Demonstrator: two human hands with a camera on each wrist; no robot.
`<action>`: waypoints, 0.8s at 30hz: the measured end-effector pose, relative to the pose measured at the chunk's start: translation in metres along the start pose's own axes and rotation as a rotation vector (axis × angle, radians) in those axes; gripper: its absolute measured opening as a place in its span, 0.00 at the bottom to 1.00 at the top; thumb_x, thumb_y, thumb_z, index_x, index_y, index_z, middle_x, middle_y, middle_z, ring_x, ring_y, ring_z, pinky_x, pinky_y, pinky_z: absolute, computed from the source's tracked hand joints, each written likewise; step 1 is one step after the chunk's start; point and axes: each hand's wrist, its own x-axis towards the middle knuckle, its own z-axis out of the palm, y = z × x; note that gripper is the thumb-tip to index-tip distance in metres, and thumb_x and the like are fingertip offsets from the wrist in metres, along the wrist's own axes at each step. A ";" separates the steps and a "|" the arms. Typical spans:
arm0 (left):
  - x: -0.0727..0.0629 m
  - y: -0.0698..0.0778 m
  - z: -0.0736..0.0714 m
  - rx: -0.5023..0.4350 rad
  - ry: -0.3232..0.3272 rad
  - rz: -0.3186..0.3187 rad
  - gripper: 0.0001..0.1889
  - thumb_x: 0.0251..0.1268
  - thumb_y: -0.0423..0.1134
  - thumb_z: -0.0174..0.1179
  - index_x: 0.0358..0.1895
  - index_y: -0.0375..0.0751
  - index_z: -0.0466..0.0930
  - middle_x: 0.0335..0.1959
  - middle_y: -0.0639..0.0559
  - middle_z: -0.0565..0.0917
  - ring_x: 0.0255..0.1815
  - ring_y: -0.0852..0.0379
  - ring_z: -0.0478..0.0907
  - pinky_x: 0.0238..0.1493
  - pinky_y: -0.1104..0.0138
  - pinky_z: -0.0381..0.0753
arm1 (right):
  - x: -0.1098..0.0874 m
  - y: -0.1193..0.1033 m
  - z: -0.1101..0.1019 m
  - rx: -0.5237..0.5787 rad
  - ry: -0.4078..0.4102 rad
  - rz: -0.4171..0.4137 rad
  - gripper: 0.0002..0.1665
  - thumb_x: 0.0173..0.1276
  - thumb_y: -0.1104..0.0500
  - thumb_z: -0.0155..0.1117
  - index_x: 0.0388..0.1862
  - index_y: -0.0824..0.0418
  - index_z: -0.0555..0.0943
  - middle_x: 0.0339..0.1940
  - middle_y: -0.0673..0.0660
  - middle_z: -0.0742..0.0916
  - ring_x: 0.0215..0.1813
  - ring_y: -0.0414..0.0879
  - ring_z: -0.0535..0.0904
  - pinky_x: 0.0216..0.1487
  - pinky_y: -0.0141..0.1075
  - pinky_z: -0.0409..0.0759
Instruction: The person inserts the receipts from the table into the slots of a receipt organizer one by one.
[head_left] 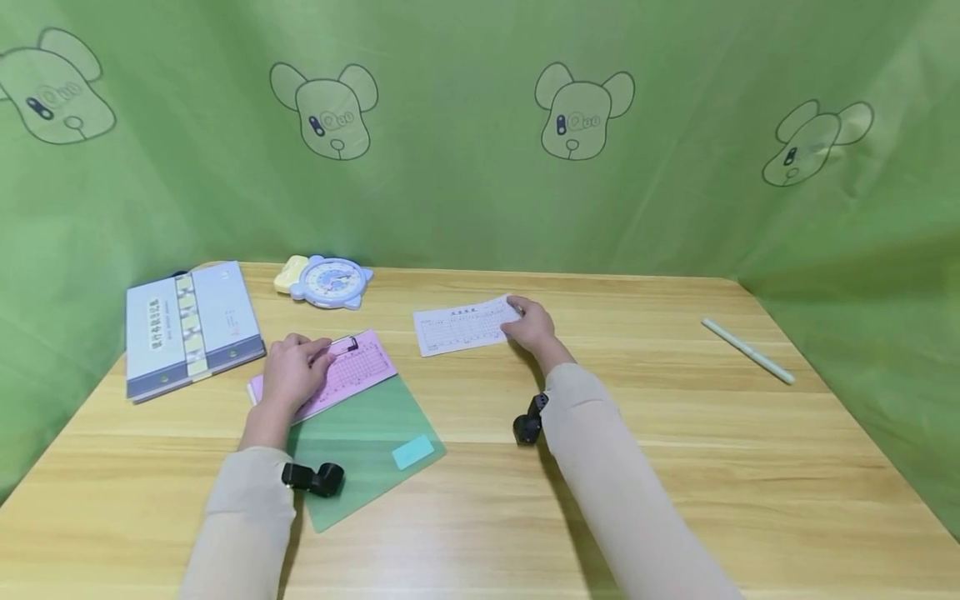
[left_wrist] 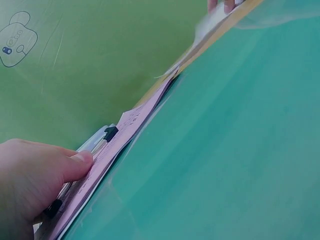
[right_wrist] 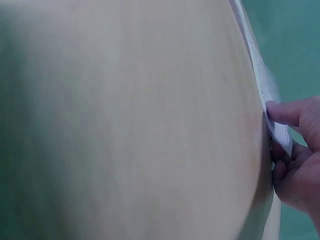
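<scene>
A green clip folder [head_left: 360,454] with a light blue label lies at centre left, a pink printed form [head_left: 363,367] along its upper edge. My left hand [head_left: 291,373] is at that edge, thumb and fingers pinching the folder's metal clip [left_wrist: 102,142], which lies over the pink form. Right of the folder is a white printed form [head_left: 457,327] with a table grid. My right hand [head_left: 532,323] pinches its right end between thumb and fingers; in the right wrist view the paper's corner [right_wrist: 282,137] bends between them.
A light blue ledger [head_left: 217,304] with a patterned strip lies at the far left. Beside it, at the table's back edge, is a blue toy clock [head_left: 332,282] with a yellow part. A pale pen [head_left: 747,351] lies at the right. Green curtains [head_left: 465,200] surround the table.
</scene>
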 end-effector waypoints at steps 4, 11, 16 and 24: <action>0.000 0.000 0.000 -0.002 -0.002 0.001 0.17 0.59 0.40 0.52 0.50 0.36 0.74 0.39 0.39 0.70 0.41 0.43 0.62 0.43 0.54 0.60 | -0.003 0.001 -0.003 0.042 0.014 -0.022 0.28 0.52 0.71 0.54 0.56 0.65 0.69 0.55 0.65 0.71 0.54 0.54 0.66 0.53 0.41 0.64; -0.001 0.000 0.000 -0.005 -0.001 0.002 0.17 0.59 0.40 0.53 0.50 0.36 0.74 0.40 0.39 0.71 0.41 0.43 0.63 0.43 0.53 0.60 | -0.008 0.006 -0.009 0.140 -0.002 -0.045 0.23 0.47 0.77 0.46 0.44 0.69 0.77 0.48 0.63 0.75 0.46 0.51 0.67 0.46 0.39 0.67; -0.001 0.000 0.000 0.000 0.008 0.011 0.17 0.58 0.39 0.53 0.50 0.36 0.74 0.39 0.38 0.71 0.41 0.42 0.63 0.42 0.53 0.61 | -0.016 0.004 -0.013 0.323 -0.007 0.004 0.19 0.52 0.77 0.49 0.44 0.70 0.76 0.40 0.62 0.75 0.31 0.46 0.70 0.33 0.33 0.75; -0.001 0.001 0.001 -0.002 0.018 0.015 0.17 0.58 0.40 0.53 0.49 0.36 0.74 0.39 0.38 0.71 0.40 0.42 0.63 0.42 0.53 0.61 | -0.031 -0.013 -0.016 0.585 -0.067 0.051 0.18 0.56 0.77 0.51 0.46 0.71 0.74 0.48 0.63 0.75 0.34 0.44 0.74 0.39 0.32 0.75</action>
